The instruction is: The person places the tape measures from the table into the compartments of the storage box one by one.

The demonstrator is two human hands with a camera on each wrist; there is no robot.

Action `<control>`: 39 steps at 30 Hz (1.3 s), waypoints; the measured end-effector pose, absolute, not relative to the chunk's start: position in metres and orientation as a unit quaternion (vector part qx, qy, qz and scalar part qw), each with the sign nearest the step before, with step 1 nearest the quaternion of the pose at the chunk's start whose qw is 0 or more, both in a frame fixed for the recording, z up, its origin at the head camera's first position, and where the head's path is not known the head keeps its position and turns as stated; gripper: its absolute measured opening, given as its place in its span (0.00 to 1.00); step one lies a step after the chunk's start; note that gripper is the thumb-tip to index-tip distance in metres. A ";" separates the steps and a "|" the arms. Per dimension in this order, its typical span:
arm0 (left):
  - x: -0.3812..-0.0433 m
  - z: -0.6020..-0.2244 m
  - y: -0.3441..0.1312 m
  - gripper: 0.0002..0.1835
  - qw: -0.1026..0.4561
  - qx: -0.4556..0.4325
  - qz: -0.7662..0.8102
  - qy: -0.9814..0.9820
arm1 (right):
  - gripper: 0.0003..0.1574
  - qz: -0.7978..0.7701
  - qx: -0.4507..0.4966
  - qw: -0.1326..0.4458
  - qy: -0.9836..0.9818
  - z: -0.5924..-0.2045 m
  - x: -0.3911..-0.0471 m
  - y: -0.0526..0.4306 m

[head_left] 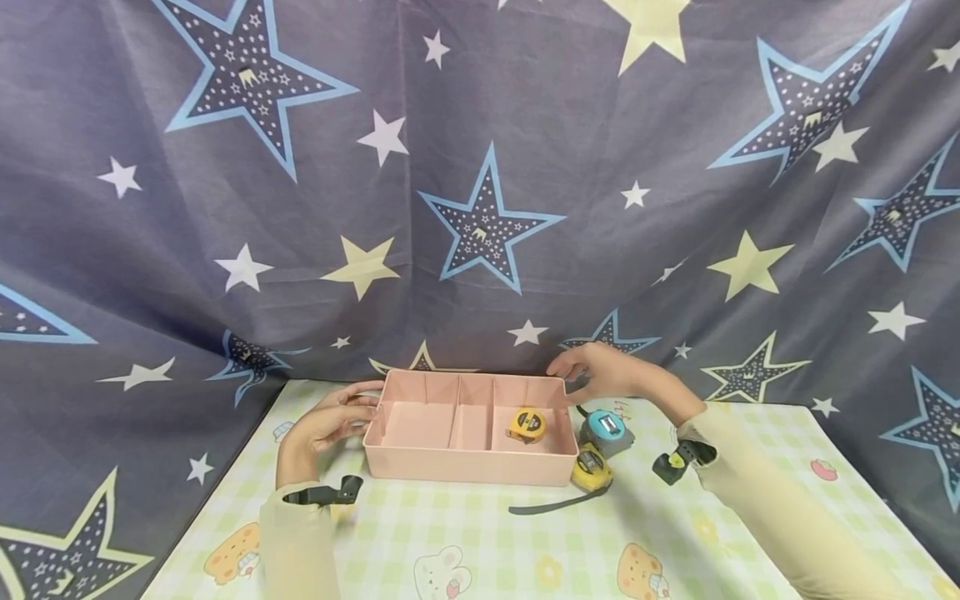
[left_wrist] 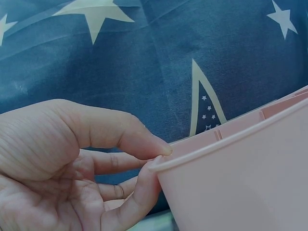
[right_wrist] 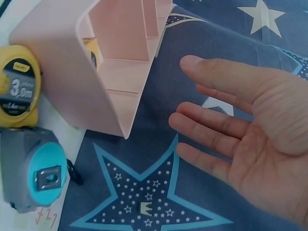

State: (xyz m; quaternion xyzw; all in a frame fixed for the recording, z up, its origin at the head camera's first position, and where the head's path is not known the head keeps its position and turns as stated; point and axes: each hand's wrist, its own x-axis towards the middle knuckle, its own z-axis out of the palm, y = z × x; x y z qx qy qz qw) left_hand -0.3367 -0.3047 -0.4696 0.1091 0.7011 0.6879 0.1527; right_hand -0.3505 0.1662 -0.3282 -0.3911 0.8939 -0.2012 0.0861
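Note:
A pink divided organizer box [head_left: 468, 468] stands on the table, with a small yellow tape measure [head_left: 528, 425] in its right compartment. At the box's left end, my left hand [head_left: 330, 429] pinches the rim between thumb and finger, as the left wrist view shows with the box corner [left_wrist: 231, 178]. My right hand [right_wrist: 250, 130] is held with its fingers apart and nothing in them, off the box's right back corner. Just outside the box's right end lie a turquoise and grey tape measure [head_left: 606, 427] and a larger yellow tape measure [head_left: 592, 468].
A black strap [head_left: 558, 504] trails from the larger yellow tape measure toward the front. Green checked cloth [head_left: 397, 517] with cartoon prints covers the table. Behind the box hangs a dark star-patterned curtain [head_left: 465, 325], close to its back wall.

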 end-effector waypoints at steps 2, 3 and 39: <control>-0.337 -0.469 -0.305 0.40 0.153 0.108 0.689 0.700 | 0.29 -0.202 -0.384 0.091 0.896 -0.328 -0.348 0.170; -0.336 -0.469 -0.305 0.40 0.152 0.108 0.691 0.699 | 0.30 -0.202 -0.381 0.095 0.897 -0.329 -0.348 0.171; -0.336 -0.469 -0.302 0.37 0.157 0.114 0.698 0.690 | 0.37 -0.173 -0.377 0.159 0.896 -0.382 -0.323 0.198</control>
